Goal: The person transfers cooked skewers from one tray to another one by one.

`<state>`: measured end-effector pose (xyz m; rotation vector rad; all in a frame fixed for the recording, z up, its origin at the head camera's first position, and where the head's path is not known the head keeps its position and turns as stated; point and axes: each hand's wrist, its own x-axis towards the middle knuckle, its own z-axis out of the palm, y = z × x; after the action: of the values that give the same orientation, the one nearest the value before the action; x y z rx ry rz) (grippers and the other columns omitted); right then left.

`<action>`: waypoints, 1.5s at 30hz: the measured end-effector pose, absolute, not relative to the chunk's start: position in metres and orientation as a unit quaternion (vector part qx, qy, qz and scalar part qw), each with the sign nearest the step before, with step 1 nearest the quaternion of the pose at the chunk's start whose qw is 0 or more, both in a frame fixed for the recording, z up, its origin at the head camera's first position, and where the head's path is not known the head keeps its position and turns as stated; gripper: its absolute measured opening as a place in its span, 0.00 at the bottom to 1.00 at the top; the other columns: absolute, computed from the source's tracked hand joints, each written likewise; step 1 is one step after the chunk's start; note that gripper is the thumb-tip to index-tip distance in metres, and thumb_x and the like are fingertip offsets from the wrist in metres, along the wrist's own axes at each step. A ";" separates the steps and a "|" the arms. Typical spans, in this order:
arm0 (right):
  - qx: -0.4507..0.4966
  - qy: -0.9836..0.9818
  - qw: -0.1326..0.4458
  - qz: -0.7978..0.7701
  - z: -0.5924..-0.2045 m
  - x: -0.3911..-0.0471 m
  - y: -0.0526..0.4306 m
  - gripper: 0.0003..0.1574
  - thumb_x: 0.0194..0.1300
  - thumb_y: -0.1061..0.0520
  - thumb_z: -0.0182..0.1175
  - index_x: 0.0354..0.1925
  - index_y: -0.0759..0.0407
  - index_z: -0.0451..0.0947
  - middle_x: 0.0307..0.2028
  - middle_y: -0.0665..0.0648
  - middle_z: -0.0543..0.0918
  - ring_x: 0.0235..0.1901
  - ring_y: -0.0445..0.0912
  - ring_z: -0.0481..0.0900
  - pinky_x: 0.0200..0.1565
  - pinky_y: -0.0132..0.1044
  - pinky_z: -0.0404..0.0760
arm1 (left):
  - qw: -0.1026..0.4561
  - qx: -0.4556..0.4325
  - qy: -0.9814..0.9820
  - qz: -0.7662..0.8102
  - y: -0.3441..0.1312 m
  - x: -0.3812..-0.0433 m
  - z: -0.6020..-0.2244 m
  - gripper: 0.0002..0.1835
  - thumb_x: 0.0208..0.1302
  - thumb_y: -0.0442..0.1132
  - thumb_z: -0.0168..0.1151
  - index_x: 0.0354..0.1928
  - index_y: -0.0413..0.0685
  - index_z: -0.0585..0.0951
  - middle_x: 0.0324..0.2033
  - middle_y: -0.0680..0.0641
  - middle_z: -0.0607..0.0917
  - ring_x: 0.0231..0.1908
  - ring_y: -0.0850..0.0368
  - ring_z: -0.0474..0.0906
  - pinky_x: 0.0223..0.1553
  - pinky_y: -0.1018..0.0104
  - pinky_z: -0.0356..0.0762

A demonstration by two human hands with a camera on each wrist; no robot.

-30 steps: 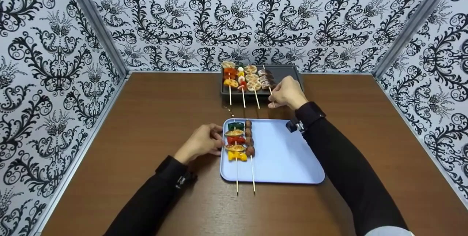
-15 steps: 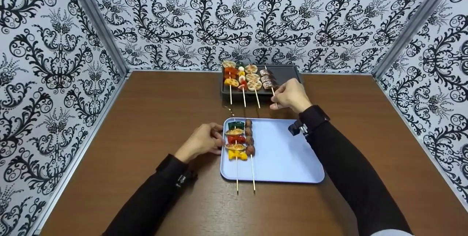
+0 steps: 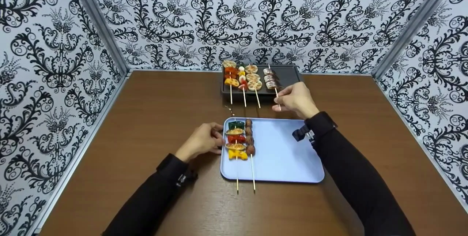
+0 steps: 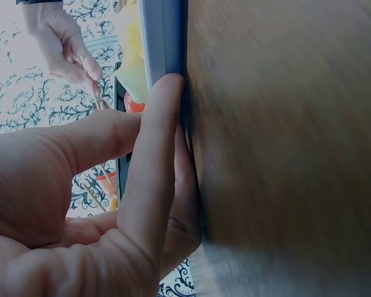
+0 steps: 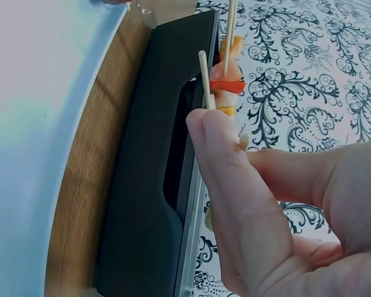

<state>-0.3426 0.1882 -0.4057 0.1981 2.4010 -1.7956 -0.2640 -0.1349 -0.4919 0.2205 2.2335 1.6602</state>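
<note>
In the head view my right hand (image 3: 295, 100) pinches the stick of a skewer (image 3: 270, 78) threaded with dark, white-topped chunks, which overlaps the black grill pan (image 3: 289, 73). Up close in the right wrist view, the fingers hide most of that stick. My left hand (image 3: 203, 140) holds the left rim of a pale blue tray (image 3: 289, 152), thumb and fingers at its edge. On the tray's left side lie a skewer of peppers and browned oval slices (image 3: 236, 139) and a skewer of brown balls (image 3: 249, 141), sticks poking past the front rim.
Left in the pan lie a skewer with orange and red pieces (image 3: 230, 77), a small mixed skewer (image 3: 242, 78) and one of round lotus-root-like slices (image 3: 253, 78). Everything stands on a brown wooden table (image 3: 164, 100). Patterned walls (image 3: 234, 20) enclose its back and sides.
My right hand has drawn the chunk skewer rightward and slightly toward me, widening the gap to the round-slice skewer. The left hand and the tray stay put.
</note>
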 end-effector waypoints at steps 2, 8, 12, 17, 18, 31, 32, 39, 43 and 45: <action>0.065 0.788 0.069 -0.609 -0.406 -0.340 0.189 0.18 0.62 0.73 0.70 0.50 0.76 0.79 0.51 0.71 0.78 0.36 0.58 0.92 0.43 0.42 0.93 | 0.175 0.079 0.786 0.588 -0.135 -0.264 -0.492 0.28 0.65 0.21 0.65 0.67 0.30 0.73 0.41 0.34 0.83 0.29 0.45 0.87 0.34 0.54 0.94; 0.053 0.780 0.073 -0.620 -0.406 -0.328 0.193 0.19 0.63 0.71 0.71 0.52 0.76 0.78 0.50 0.72 0.82 0.37 0.59 0.91 0.44 0.44 0.93 | 0.173 0.082 0.785 0.589 -0.135 -0.263 -0.493 0.28 0.65 0.21 0.64 0.67 0.29 0.72 0.41 0.34 0.83 0.29 0.45 0.87 0.33 0.54 0.94; 0.046 0.780 0.069 -0.620 -0.407 -0.320 0.195 0.18 0.63 0.69 0.72 0.50 0.73 0.80 0.45 0.70 0.86 0.36 0.58 0.92 0.44 0.45 0.93 | 0.169 0.081 0.789 0.585 -0.136 -0.263 -0.493 0.28 0.64 0.21 0.64 0.67 0.29 0.73 0.40 0.35 0.83 0.29 0.45 0.87 0.33 0.54 0.94; 0.025 0.778 0.067 -0.624 -0.408 -0.308 0.196 0.16 0.64 0.70 0.71 0.49 0.75 0.80 0.39 0.69 0.87 0.35 0.59 0.91 0.45 0.48 0.93 | 0.171 0.074 0.791 0.583 -0.136 -0.264 -0.493 0.29 0.64 0.21 0.65 0.68 0.30 0.72 0.41 0.35 0.83 0.30 0.45 0.86 0.33 0.54 0.94; 0.021 0.776 0.067 -0.627 -0.408 -0.305 0.197 0.16 0.64 0.71 0.71 0.49 0.76 0.80 0.39 0.70 0.87 0.35 0.60 0.91 0.45 0.48 0.93 | 0.171 0.072 0.791 0.582 -0.136 -0.264 -0.493 0.29 0.64 0.21 0.65 0.68 0.31 0.72 0.41 0.35 0.83 0.31 0.45 0.86 0.33 0.54 0.94; -0.016 0.760 0.069 -0.646 -0.423 -0.270 0.203 0.16 0.65 0.74 0.68 0.49 0.81 0.78 0.44 0.79 0.83 0.33 0.62 0.91 0.42 0.48 0.93 | 0.154 0.079 0.795 0.581 -0.138 -0.264 -0.498 0.28 0.64 0.23 0.66 0.67 0.30 0.74 0.39 0.37 0.84 0.32 0.45 0.87 0.32 0.56 0.94; -0.018 0.761 0.069 -0.645 -0.424 -0.267 0.204 0.16 0.65 0.74 0.67 0.49 0.82 0.78 0.44 0.79 0.83 0.32 0.62 0.91 0.42 0.48 0.93 | 0.155 0.080 0.795 0.581 -0.137 -0.263 -0.498 0.28 0.63 0.23 0.66 0.66 0.30 0.74 0.39 0.37 0.85 0.32 0.45 0.87 0.32 0.55 0.94; -0.011 0.758 0.071 -0.648 -0.432 -0.246 0.211 0.15 0.64 0.74 0.68 0.49 0.78 0.80 0.43 0.76 0.82 0.33 0.63 0.91 0.42 0.48 0.93 | 0.157 0.076 0.797 0.578 -0.135 -0.263 -0.496 0.28 0.63 0.23 0.66 0.66 0.31 0.74 0.39 0.37 0.84 0.30 0.47 0.87 0.32 0.56 0.94; -0.008 0.756 0.078 -0.649 -0.435 -0.238 0.213 0.16 0.65 0.73 0.68 0.51 0.78 0.79 0.44 0.74 0.81 0.34 0.63 0.91 0.43 0.49 0.93 | 0.157 0.077 0.796 0.579 -0.134 -0.263 -0.496 0.28 0.64 0.23 0.66 0.67 0.31 0.74 0.40 0.36 0.84 0.30 0.47 0.87 0.32 0.55 0.94; -0.004 0.757 0.083 -0.648 -0.436 -0.234 0.214 0.18 0.65 0.73 0.69 0.52 0.78 0.79 0.45 0.74 0.80 0.35 0.64 0.91 0.43 0.49 0.93 | 0.158 0.078 0.796 0.579 -0.135 -0.264 -0.496 0.28 0.64 0.23 0.66 0.67 0.31 0.74 0.40 0.36 0.84 0.30 0.47 0.87 0.32 0.56 0.94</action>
<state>-0.2339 0.2140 -0.4364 -0.0130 2.2592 -1.9359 -0.2642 -0.1348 -0.4961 0.2222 2.2770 1.6549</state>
